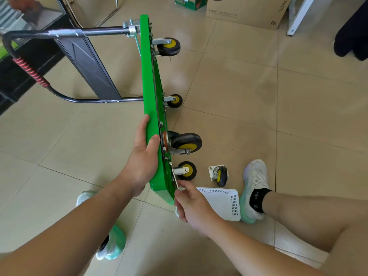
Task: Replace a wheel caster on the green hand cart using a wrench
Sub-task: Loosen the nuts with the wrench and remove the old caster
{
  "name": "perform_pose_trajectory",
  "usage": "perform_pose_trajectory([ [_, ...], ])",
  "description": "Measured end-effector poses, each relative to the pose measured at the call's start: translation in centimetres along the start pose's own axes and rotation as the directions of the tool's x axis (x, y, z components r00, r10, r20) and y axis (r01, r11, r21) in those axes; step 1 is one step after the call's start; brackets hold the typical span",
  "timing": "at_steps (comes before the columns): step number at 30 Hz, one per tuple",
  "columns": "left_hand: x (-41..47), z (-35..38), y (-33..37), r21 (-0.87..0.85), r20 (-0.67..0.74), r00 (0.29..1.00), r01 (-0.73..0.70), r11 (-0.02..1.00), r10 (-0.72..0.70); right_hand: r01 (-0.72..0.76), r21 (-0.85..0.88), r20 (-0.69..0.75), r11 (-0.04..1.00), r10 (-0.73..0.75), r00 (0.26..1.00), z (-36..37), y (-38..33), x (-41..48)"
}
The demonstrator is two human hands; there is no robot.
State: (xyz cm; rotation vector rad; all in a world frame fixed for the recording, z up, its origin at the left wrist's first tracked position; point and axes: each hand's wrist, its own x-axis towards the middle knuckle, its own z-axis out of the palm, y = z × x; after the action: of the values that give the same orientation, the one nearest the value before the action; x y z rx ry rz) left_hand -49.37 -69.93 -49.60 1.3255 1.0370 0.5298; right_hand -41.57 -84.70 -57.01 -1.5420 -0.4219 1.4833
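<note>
The green hand cart [150,92] stands tipped on its side edge, underside facing right, with its black handle [65,33] stretching left. Several black-and-yellow casters stick out of the underside; the nearest mounted caster [186,170] sits by the lower corner. My left hand [144,156] grips the cart's near rim, thumb on the underside. At the lower corner my right hand [189,204] pinches the edge of a metal plate beside that caster. A loose caster [219,175] with its square mounting plate lies on the floor to the right. No wrench is in view.
A white perforated basket [225,204] lies on the tiled floor under my right hand. My shoes rest at the lower left [111,244] and at the right [253,188]. Cardboard boxes [245,10] stand at the back, a black metal frame [87,62] at the left.
</note>
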Motion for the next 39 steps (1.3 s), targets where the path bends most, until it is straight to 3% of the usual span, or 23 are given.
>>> perform_pose_trajectory([
  [12,0.1,0.1,0.0,0.0,0.0,1.0,0.0,1.0,0.0,-0.059,0.152,0.036,0.987,0.054,0.998,1.4,-2.6,-0.1],
  [19,0.3,0.0,-0.3,-0.003,-0.006,1.0,-0.003,1.0,0.003,0.025,-0.099,0.008,0.995,-0.025,1.0,0.1,0.7,2.9],
  [26,0.6,0.1,-0.7,-0.003,-0.02,1.0,-0.021,1.0,0.021,0.203,-0.388,-0.029,0.899,-0.232,0.972,-1.0,1.4,6.6],
  [33,0.4,0.0,-0.5,-0.028,-0.002,1.0,-0.019,0.999,0.019,0.067,-0.355,-0.048,0.933,-0.09,0.995,-3.0,3.1,3.6],
  [39,0.3,0.0,-0.3,-0.02,0.003,1.0,-0.011,1.0,0.011,0.064,-0.282,0.01,0.957,-0.064,0.998,-2.1,1.6,1.3],
])
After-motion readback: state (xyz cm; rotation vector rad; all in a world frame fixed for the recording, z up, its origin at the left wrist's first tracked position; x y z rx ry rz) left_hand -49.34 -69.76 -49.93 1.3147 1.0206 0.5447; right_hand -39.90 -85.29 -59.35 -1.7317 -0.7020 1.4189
